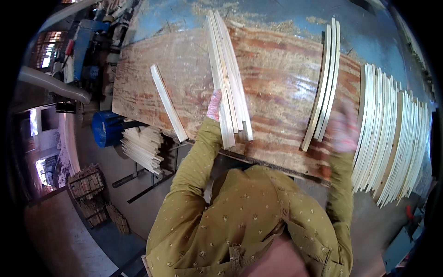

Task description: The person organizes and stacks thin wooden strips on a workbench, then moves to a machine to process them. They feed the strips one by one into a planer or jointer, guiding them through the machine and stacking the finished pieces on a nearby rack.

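Observation:
A small bundle of long pale wooden strips (226, 69) lies lengthwise over the plywood board, its near ends uneven. My left hand (213, 105), in a pink and white glove, grips the bundle's left side low down; part of the fingers is hidden by the wood. My right hand (344, 127), gloved alike, is smeared by motion. It is between a few wooden strips (326, 83) on the board's right and a large row of stacked strips (387, 134). Whether it holds anything is unclear. One shorter wooden piece (169, 102) lies alone left of the bundle.
The worn plywood board (277, 87) rests on a blue surface (170, 21) strewn with sawdust. Below its left edge are a blue bucket (105, 129) and a pile of wood pieces (142, 148). Bundled sticks (86, 182) stand lower left; machinery (87, 51) is at upper left.

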Available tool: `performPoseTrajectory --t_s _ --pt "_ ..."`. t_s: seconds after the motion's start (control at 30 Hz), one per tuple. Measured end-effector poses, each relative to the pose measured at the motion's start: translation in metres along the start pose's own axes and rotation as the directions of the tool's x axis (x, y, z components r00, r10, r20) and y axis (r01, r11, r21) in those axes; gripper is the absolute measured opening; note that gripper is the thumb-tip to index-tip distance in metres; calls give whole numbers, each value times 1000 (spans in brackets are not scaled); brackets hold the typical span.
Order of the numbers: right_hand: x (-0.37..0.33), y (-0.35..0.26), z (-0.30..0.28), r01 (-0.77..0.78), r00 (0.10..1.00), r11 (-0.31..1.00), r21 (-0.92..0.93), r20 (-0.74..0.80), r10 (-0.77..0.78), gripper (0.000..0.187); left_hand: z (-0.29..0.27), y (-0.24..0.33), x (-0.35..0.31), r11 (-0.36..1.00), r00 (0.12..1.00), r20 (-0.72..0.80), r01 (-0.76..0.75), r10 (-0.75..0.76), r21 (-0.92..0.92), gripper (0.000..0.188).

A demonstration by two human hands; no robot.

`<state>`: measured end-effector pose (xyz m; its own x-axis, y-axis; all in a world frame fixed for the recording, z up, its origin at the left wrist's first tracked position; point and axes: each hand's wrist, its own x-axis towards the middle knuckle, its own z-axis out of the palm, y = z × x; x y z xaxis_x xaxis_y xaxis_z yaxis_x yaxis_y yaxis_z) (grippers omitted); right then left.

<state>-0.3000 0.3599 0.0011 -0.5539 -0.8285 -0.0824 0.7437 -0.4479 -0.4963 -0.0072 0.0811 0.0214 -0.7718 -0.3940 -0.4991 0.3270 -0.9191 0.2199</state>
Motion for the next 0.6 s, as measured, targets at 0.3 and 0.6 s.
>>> performPoseTrajectory --t_s 0.3,0.6 --pt "61 202 140 -545 831 714 -440 -170 529 77 -32 -3 3 984 973 -208 -62 97 169 49" --pt "45 244 126 -499 863 636 -588 -271 426 71 -46 22 6 716 968 -190 14 166 698 45"
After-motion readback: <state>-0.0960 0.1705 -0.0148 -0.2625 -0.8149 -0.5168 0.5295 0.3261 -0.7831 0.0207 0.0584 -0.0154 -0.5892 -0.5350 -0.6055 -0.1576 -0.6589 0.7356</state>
